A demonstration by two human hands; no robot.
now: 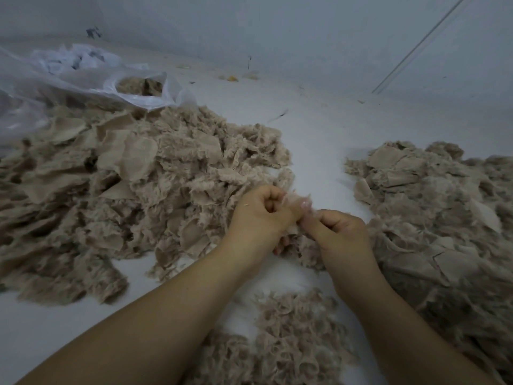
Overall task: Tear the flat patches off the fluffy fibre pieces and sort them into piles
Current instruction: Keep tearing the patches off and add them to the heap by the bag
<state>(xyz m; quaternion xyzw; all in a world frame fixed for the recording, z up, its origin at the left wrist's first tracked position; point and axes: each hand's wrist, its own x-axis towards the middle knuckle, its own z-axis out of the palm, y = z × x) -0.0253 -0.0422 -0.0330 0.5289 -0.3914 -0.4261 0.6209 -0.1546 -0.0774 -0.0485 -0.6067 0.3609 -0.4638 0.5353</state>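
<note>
My left hand [261, 212] and my right hand [337, 232] meet over the white floor and both pinch one small beige fluffy fibre piece [298, 201] held between them. More of that piece hangs below my right hand [308, 251]. A big heap of fibre pieces with flat patches [125, 184] lies to the left. Another heap [444, 218] spreads on the right. A smaller pile of curly fluffy bits [288, 343] lies near me, between my forearms.
A clear plastic bag [83, 76] holding more beige fibre sits at the back left. A pale wall [305, 31] rises behind, with a thin rod [416, 48] leaning at the right. Small scraps [231, 78] dot the floor by the wall.
</note>
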